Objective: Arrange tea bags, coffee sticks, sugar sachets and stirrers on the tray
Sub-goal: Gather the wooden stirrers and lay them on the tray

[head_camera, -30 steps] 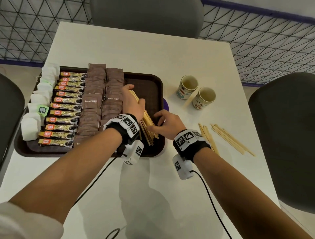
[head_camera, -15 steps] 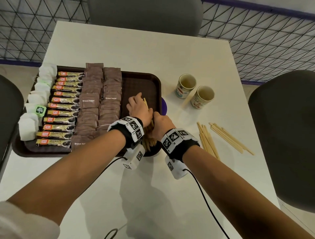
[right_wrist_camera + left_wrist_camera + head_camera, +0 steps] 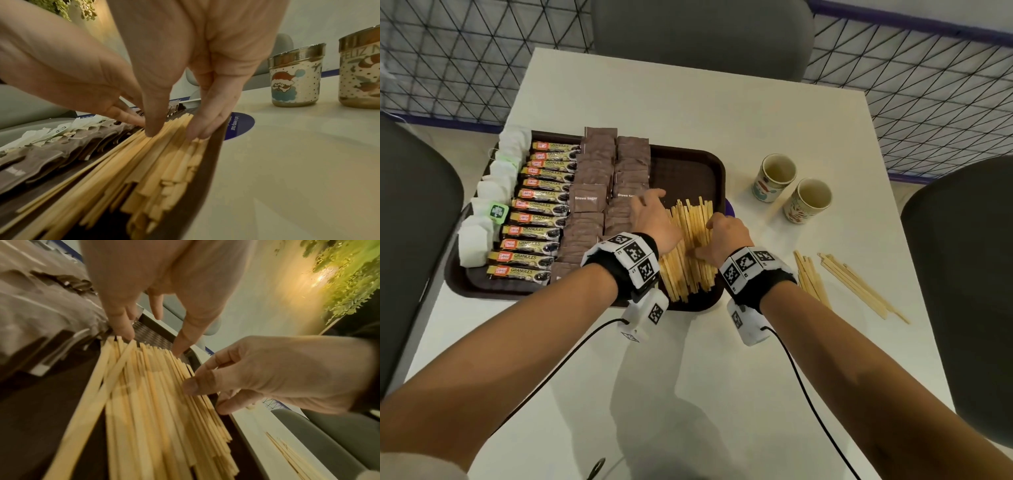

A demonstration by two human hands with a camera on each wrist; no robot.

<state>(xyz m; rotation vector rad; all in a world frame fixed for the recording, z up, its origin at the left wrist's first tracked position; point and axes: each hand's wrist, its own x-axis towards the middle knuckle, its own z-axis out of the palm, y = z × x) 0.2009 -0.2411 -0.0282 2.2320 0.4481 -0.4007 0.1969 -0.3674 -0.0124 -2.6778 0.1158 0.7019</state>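
Note:
A dark brown tray point(image 3: 681, 159) holds white tea bags point(image 3: 482, 219) at its left edge, then a row of coffee sticks point(image 3: 534, 219) and two columns of brown sugar sachets point(image 3: 592, 205). Wooden stirrers point(image 3: 690, 246) lie side by side in a flat layer on the tray's right part. My left hand point(image 3: 650, 219) rests on their left side, with straight fingertips point(image 3: 123, 331) at the far ends. My right hand point(image 3: 722, 236) presses on their right side with thumb and fingers point(image 3: 205, 126) by the tray's rim. Neither hand grips anything.
Two bunches of loose stirrers point(image 3: 852, 284) lie on the white table right of the tray. Two printed cups point(image 3: 774, 176) stand behind them. Grey chairs surround the table. A purple sticker point(image 3: 730, 209) peeks out beside the tray's right rim.
Half a second ago both hands were close together over a bunched pile of stirrers. They have since moved apart, and the stirrers are spread into a wider, flatter layer.

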